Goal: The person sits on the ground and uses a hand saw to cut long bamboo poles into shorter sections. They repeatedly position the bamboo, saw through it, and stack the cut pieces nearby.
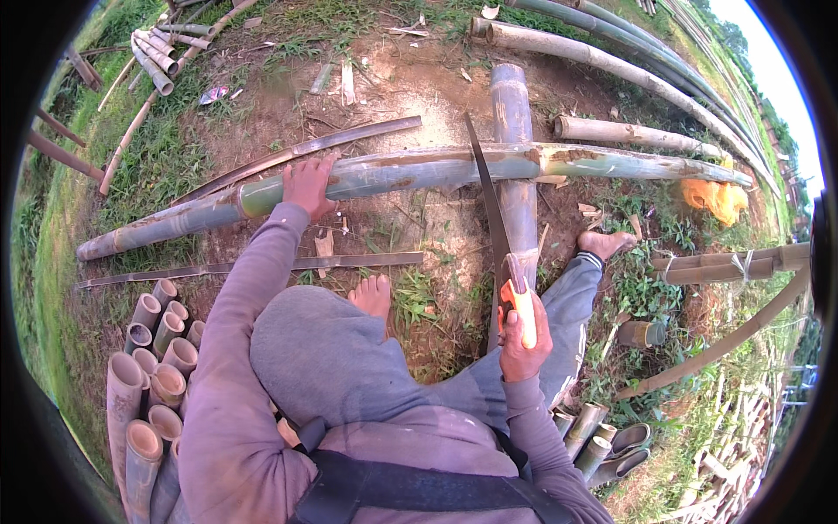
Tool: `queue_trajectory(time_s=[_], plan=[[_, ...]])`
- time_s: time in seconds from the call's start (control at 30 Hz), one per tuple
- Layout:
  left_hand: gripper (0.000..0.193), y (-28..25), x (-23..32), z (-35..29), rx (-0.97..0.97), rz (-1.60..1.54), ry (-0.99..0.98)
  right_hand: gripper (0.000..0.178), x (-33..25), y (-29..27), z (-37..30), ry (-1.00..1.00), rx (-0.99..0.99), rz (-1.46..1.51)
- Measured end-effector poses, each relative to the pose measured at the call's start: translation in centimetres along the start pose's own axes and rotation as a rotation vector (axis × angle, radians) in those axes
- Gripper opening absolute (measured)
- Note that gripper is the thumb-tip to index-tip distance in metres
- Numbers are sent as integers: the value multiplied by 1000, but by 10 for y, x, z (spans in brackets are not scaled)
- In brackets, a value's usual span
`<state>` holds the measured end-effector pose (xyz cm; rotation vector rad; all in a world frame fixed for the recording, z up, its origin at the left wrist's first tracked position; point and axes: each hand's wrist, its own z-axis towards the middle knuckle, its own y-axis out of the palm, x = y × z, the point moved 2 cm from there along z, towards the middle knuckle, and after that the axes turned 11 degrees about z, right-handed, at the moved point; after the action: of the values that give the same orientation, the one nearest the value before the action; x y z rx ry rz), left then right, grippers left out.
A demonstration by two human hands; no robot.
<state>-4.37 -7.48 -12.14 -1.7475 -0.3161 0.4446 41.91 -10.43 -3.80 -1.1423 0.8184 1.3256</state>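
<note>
A long, thick bamboo pole (401,168) lies crosswise before me, resting over another bamboo piece (517,214) that points away from me. My left hand (310,185) is wrapped over the crosswise pole, left of its middle, pressing on it. In my right hand (525,349) is the orange and white handle of a handsaw (494,210). Its long blade points away from me and passes across the crosswise pole, just left of the supporting bamboo. Whether the teeth are in the bamboo I cannot tell. Pale sawdust covers the ground near there.
Cut bamboo tubes (166,384) stand bundled at my left, with more (594,441) at lower right. Split bamboo strips (349,261) lie on the ground. Long poles (611,65) lie at far right, near an orange plastic bag (717,201). My bare feet flank the work.
</note>
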Motion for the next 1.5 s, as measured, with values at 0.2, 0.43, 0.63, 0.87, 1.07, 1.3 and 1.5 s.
queue_trajectory(time_s=[0.2, 0.43, 0.63, 0.87, 1.07, 1.3, 1.5], plan=[[106, -6, 11, 0, -10, -20, 9, 42, 51, 17, 42, 40, 7, 25], [106, -7, 7, 7, -28, 2, 25, 41, 32, 27, 69, -127, -4, -84], [103, 0, 4, -2, -9, -7, -3, 42, 7, -19, -15, 164, -1, 113], [104, -8, 10, 1, -28, -19, -3, 40, 45, 53, 95, 6, -4, 69], [110, -10, 6, 4, -49, -34, -15, 44, 63, 57, 110, 36, 14, 103], [111, -6, 7, -1, -12, -21, -19, 43, 67, 56, 105, 42, 30, 181], [108, 3, 3, 1, 26, -49, -1, 41, 63, 57, 104, 43, 44, 204]])
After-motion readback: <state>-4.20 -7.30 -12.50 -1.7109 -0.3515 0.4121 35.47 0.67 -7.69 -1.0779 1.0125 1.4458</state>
